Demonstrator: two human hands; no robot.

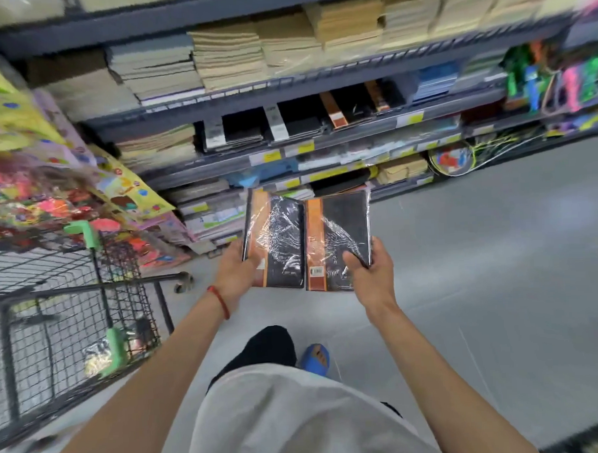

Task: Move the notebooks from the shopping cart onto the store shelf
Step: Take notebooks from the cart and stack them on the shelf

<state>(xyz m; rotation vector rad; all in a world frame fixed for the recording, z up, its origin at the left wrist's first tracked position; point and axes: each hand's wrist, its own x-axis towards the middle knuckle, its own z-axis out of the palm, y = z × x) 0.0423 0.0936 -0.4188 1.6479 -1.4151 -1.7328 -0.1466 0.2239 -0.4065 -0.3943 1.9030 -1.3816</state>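
left hand (236,272) grips one shrink-wrapped black-orange notebook (274,239), right hand (373,269) another (339,243), mid-air before store shelf (321,141); stiff, light, film likely slippery; hold lower edges.

Stationery aisle of a retail shop. Tiered metal shelving (319,85) at 12 o'clock carries stacked paper pads (228,54), with yellow price labels (270,156) on the shelf edges; a wire shopping cart (71,304) stands at 8 o'clock on the grey floor (497,252).
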